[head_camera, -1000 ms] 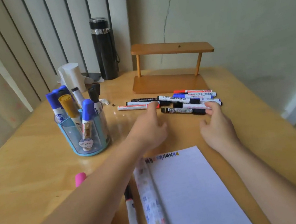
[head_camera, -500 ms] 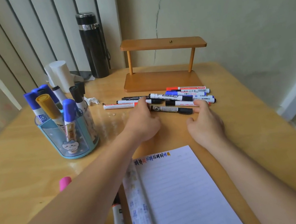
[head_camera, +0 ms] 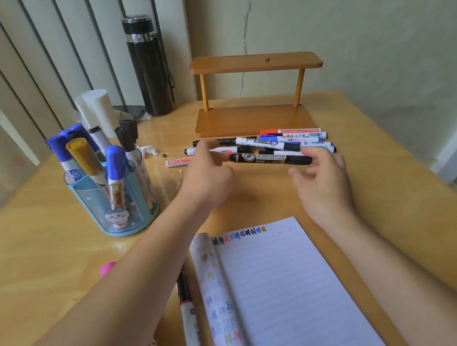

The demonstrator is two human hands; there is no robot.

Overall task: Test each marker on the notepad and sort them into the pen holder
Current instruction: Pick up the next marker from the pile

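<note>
One black cylindrical marker (head_camera: 270,159) just in front of the loose marker pile (head_camera: 290,137) on the wooden table (head_camera: 36,233), right hand (head_camera: 325,184) fingers pinching its right end. Left hand (head_camera: 207,182) fingers curled at the other end, grip hidden, cannot tell. Nearer, lined white paper notepad (head_camera: 286,298) cut off at the bottom edge.

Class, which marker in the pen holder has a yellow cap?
The mustard-capped marker leaning left in the pen holder; every other cap there is blue or black.

left hand (head_camera: 207,179): fingers (head_camera: 210,154) curled, pinching | right hand (head_camera: 326,182): fingers loosely curled, tips pinching
</note>
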